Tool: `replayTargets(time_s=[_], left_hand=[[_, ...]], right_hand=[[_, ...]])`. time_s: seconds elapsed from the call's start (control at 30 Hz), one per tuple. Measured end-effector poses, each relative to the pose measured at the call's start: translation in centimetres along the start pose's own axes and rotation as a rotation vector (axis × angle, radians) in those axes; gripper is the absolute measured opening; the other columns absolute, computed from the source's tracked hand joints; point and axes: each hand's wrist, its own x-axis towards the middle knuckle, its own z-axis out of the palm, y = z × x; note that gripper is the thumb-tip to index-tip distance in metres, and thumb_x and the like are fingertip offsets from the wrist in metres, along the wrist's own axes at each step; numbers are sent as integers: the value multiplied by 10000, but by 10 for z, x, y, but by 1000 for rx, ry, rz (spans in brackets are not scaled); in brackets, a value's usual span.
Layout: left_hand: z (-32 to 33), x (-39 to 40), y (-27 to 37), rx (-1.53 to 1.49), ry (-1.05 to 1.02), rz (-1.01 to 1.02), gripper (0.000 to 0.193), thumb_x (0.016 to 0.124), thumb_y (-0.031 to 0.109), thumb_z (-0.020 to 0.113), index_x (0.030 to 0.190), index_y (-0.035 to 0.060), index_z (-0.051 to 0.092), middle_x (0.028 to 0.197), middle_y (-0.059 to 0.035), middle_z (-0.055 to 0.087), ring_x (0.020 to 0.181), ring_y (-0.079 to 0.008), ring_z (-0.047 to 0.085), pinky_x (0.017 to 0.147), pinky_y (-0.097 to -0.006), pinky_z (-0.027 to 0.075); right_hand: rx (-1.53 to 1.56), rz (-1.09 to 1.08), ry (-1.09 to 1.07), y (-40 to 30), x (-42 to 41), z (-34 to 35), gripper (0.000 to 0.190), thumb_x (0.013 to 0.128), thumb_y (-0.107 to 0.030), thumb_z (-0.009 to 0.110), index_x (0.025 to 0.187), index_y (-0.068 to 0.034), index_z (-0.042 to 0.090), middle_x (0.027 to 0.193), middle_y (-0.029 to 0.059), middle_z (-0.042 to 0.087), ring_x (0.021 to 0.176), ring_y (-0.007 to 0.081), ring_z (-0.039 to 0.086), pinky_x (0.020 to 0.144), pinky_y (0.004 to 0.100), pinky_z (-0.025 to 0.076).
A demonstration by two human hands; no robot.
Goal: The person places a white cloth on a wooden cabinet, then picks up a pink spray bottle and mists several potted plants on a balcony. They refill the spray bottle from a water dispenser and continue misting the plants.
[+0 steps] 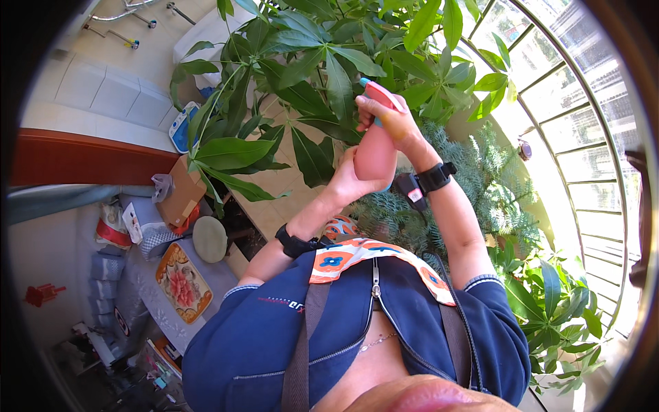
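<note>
A pink spray bottle [376, 154] with a pink and light-blue trigger head is held out over the floor, its nozzle pointing at the leaves. My right hand [394, 119] grips it around the neck and trigger. Lower down, my left hand [350, 180] wraps the bottle's body near its base. Broad green leaves of a large potted-type plant [309, 56] hang around and beyond the nozzle; some are close to my hands. Feathery blue-green foliage [463, 154] lies beside and beneath my right forearm. Both wrists wear black straps, the right one with a small black device.
Barred windows [582, 118] curve along the right, with another leafy plant [551, 304] at lower right. At left are a cloth-covered table [144, 288] with a floral tray [184, 283], a round stool top [209, 239], a cardboard box [180, 195] and a reddish-brown wooden edge [92, 159].
</note>
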Motion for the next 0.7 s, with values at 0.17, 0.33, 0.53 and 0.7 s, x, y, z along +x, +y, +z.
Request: replayTargets(time_s=[0.17,0.33,0.53,0.7], left_hand=[[0,-2,13,93,40,12,759,641,185,833,1262,23,427,1206,-102,492,1116,-192,506,953,-335,423],[-6,31,34,109,-4,117,845,651,204,838,1310,-8,353,1244,-137,464,1147,-211,486,980,-344,410],[-2,31,50,42,-70,119,886,676,212,836,1351,-3,304,1260,-124,445,1165,-204,471,987,-330,404],[-12,10,51,-25,-146,112,873,713,167,812,1390,40,277,1269,-106,434,1123,-188,489,962,-336,419]], right_hand=[[24,-95,45,-14,-9,0,240,834,-244,685,818,-22,596,689,42,593,617,151,596,608,305,509],[151,-172,185,-41,13,-22,196,854,-198,664,907,-19,607,775,59,625,701,170,628,668,304,542],[168,-107,271,-60,19,-22,189,854,-201,672,855,-38,575,714,31,578,642,144,587,643,314,552],[-44,-89,142,-70,4,9,265,834,-245,691,720,-55,547,639,17,539,569,132,555,599,291,531]])
